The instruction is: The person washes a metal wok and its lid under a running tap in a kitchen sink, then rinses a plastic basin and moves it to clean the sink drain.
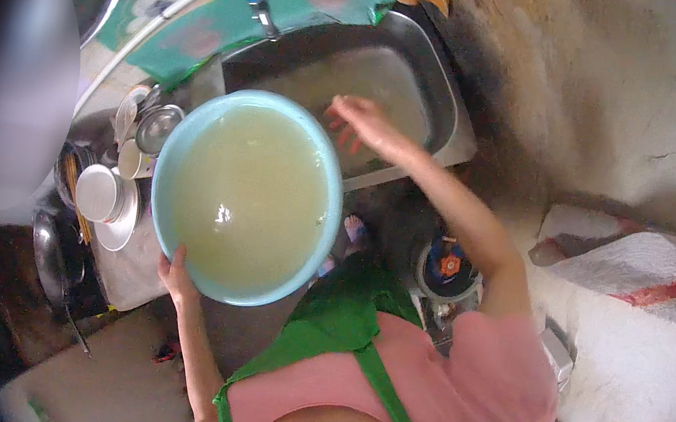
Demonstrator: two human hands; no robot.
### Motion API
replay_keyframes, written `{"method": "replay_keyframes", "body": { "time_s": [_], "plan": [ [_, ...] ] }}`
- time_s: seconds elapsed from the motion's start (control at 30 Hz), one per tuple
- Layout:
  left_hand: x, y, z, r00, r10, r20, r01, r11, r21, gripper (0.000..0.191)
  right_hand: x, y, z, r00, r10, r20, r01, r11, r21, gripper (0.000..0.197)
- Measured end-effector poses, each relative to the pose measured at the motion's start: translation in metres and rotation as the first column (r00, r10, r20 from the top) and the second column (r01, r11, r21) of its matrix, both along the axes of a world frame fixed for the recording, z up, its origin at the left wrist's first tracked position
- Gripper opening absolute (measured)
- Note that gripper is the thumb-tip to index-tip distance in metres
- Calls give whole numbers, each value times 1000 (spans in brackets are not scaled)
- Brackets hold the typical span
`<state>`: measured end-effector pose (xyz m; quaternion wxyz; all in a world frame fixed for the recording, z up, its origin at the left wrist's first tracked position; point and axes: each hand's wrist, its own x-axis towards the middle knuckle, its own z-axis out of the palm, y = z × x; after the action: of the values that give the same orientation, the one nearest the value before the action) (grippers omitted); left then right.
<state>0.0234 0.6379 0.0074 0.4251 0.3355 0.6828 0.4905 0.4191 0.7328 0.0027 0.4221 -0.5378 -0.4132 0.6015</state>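
Note:
A light-blue plastic basin (249,198) of cloudy yellowish water stands in front of me, beside the metal sink (455,117). My left hand (180,276) grips the basin's rim at its near left, thumb over the edge; the fingers underneath are hidden. Over the sink hangs my right hand (356,124), fingers apart and slightly curled, holding nothing, just off the basin's upper right rim. Shallow cloudy liquid covers the sink's bottom. A tap (265,16) on a white pipe juts over the sink's far edge.
Left of the basin are stacked white bowls (97,193), a plate (125,223), a metal bowl (160,129), a cup (134,162) and chopsticks (77,197). A dark pan (50,255) lies at the far left. Right of me are a round container (449,275) and a woven sack (647,274).

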Motion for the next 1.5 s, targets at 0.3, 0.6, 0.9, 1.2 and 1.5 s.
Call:
{"method": "replay_keyframes", "body": {
  "time_s": [0.3,0.6,0.9,1.2,1.5],
  "plan": [
    [5,-3,3,992,-6,-127,2,999,-38,32,150,-1,-83,909,-266,322,266,963,46,12],
    [-5,-7,2,991,-25,-130,13,996,-92,34,137,3,-79,884,-133,448,126,991,46,12],
    [-6,-2,-4,997,1,-79,-9,995,-103,35,124,39,-206,488,649,584,-220,739,-637,20],
    [-11,-7,-2,997,-14,-76,8,997,-80,34,53,50,-199,817,537,210,-354,754,-553,26],
    [-12,-6,-5,988,18,-151,-30,996,-80,31,111,112,-161,244,172,954,12,984,-180,26]
  ]
}}
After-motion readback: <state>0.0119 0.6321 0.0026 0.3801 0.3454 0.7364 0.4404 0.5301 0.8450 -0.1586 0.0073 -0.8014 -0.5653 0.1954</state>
